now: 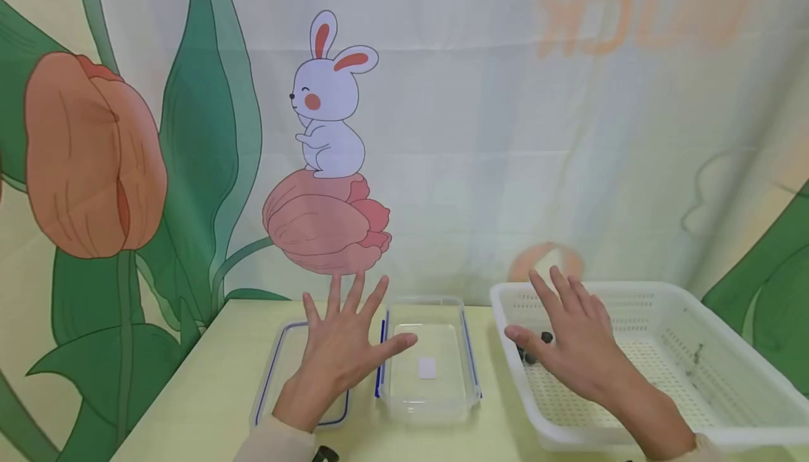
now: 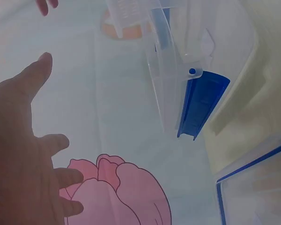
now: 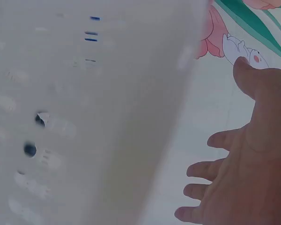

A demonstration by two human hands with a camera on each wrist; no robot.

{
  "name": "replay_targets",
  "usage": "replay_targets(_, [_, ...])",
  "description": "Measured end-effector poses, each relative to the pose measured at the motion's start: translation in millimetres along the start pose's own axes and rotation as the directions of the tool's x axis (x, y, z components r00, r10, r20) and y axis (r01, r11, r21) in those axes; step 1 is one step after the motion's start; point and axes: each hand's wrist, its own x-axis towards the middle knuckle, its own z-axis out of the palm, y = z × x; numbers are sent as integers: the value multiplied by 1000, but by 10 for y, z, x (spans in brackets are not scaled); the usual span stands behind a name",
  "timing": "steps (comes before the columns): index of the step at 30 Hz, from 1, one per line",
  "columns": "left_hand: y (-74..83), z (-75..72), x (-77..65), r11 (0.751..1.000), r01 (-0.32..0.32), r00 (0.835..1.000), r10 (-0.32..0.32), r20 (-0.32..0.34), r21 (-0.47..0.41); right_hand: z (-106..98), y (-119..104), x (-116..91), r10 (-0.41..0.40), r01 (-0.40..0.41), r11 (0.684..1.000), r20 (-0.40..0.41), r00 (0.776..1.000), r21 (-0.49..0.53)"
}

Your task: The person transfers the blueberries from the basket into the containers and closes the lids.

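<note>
My left hand (image 1: 341, 346) hovers with spread, straight fingers over the clear lid (image 1: 287, 357) with a blue seal and beside the clear plastic container (image 1: 430, 406). My right hand (image 1: 578, 353), fingers extended, is held above the left part of the white plastic basket (image 1: 727, 328). Neither hand holds anything. Small dark objects (image 1: 529, 359) lie in the basket, partly hidden by the right hand. In the left wrist view, a blue latch (image 2: 203, 103) hangs from the container's side. Through the basket's slots, the right wrist view shows dark round shapes (image 3: 30, 149).
A pale yellow table (image 1: 196, 378) carries everything. Behind it hangs a curtain (image 1: 442, 167) printed with tulips and a rabbit. A small white square (image 1: 427, 368) shows within the container. A small black item (image 1: 325, 454) appears near the left sleeve.
</note>
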Motion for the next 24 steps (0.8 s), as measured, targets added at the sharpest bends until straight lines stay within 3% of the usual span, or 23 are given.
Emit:
replay_targets(14, [-66, 93, 42, 981, 18, 999, -26, -38, -193, -499, 142, 40, -85, 76, 985, 58, 995, 152])
replay_targets(19, [-94, 156, 73, 963, 19, 998, -37, -60, -269, -621, 230, 111, -108, 96, 981, 61, 992, 170])
replay_targets(24, [-89, 198, 101, 928, 48, 995, -76, -61, -369, -679, 360, 205, -150, 133, 970, 71, 986, 205])
